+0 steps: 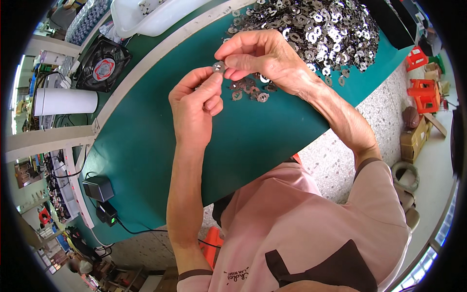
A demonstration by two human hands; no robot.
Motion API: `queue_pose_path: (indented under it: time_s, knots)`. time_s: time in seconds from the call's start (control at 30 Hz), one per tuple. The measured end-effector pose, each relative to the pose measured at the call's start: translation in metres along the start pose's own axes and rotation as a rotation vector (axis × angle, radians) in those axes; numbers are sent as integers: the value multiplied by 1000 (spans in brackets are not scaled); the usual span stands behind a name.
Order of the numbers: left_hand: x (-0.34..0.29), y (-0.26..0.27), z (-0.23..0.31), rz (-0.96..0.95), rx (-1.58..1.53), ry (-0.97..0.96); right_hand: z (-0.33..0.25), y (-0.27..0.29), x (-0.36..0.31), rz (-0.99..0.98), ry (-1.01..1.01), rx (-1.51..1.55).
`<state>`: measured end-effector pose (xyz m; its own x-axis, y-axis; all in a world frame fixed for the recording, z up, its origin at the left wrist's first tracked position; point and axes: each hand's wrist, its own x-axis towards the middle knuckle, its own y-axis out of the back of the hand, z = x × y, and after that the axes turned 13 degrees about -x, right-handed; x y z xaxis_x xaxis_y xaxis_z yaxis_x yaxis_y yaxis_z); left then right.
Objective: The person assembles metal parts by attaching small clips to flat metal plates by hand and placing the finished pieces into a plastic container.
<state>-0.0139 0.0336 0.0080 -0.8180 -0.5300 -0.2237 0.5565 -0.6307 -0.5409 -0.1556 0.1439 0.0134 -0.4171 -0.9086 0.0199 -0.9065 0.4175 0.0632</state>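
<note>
Pinching a small metal disc [218,66] between thumb and forefinger, a person's left hand [194,104] is raised over a green tabletop [146,141]. The right hand [272,61] meets it from the right, thumb and fingers bent close around the disc's far and right edges; whether they grip it too, one cannot tell. Just beyond and below the right hand's fingers, a loose cluster of similar pieces [250,88] lies on the green surface. A large heap of slotted metal pieces [331,31] covers the tabletop's far right. Along the left stand a black fan [103,63] and a white cylinder [65,101], with a white tub [155,22] at far left and a black power adapter [98,188] nearer.
</note>
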Motion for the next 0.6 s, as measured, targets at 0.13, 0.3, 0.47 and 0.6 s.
queue_pose_path:
  time_s: [0.13, 0.3, 0.47, 0.6]
  knots:
    - [1, 0, 3, 14, -58, 26, 0, 0, 0, -12, 60, -28]
    - [1, 0, 2, 11, -82, 16, 1, -2, 0, -16, 82, -5]
    - [2, 1, 1, 19, -102, 5, 0, 0, 0, -5, 55, -32]
    - [2, 2, -2, -32, -62, -34, -1, 3, 0, -7, -27, -24]
